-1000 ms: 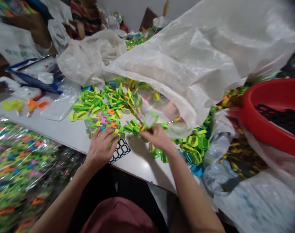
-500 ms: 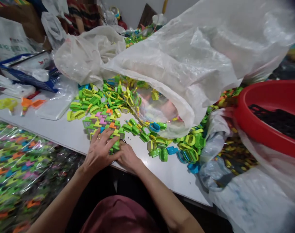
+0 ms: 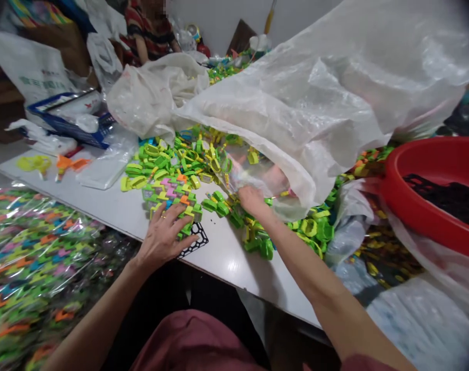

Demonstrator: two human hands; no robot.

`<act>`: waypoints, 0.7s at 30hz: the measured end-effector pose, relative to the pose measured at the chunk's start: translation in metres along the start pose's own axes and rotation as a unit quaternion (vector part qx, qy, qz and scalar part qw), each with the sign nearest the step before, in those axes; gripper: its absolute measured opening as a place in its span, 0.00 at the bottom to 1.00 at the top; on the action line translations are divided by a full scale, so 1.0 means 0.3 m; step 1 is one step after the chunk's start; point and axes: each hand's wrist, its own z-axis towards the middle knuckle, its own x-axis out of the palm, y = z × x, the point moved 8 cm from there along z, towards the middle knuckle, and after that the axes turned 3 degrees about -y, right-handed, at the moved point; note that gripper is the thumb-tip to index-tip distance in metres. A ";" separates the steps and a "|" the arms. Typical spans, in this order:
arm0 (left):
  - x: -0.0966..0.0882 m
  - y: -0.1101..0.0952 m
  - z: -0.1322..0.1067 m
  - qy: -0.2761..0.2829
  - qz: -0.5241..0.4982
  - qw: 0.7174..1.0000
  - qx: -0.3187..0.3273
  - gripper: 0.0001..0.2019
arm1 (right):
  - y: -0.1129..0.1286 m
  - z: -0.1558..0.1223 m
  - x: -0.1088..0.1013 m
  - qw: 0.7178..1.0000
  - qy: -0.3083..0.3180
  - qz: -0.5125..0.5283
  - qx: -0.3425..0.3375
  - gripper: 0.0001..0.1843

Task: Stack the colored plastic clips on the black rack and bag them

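Note:
My left hand (image 3: 165, 232) rests with spread fingers on a block of small plastic pieces (image 3: 168, 191), mostly green and yellow with some pink, orange and blue. The pieces stand in close rows, and a black lattice tray (image 3: 195, 241) shows beside and beneath my fingers. My right hand (image 3: 253, 200) reaches among loose green and yellow pieces (image 3: 261, 237) at the mouth of a white plastic bag (image 3: 296, 113). Its fingertips are hidden, so I cannot see whether it holds a piece. More loose pieces (image 3: 172, 154) are heaped behind the block.
A red basin (image 3: 396, 190) with black lattice trays (image 3: 443, 198) stands at right. A blue basket (image 3: 91, 136) and orange pieces (image 3: 72, 163) are at left. Clear film covers rows of coloured pieces (image 3: 37, 247) at lower left. Another person (image 3: 151, 31) is at the back.
My right hand has left the near corner of the block and moved right and forward to the bag's mouth, uncovering the tray corner. My left hand stays on the block. The view has shifted slightly.

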 end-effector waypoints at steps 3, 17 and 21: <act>-0.116 0.059 0.024 -0.095 -0.060 0.988 -0.109 0.11 | 0.064 -0.032 -0.004 0.999 0.012 -0.032 -0.006 0.18; 0.073 -0.013 0.060 0.117 0.044 0.992 0.020 0.14 | 0.188 -0.460 0.217 0.995 -0.027 0.098 -0.014 0.05; 0.068 -0.003 0.061 0.127 0.037 0.991 0.016 0.14 | 0.161 -0.420 0.245 0.959 0.029 0.250 0.129 0.07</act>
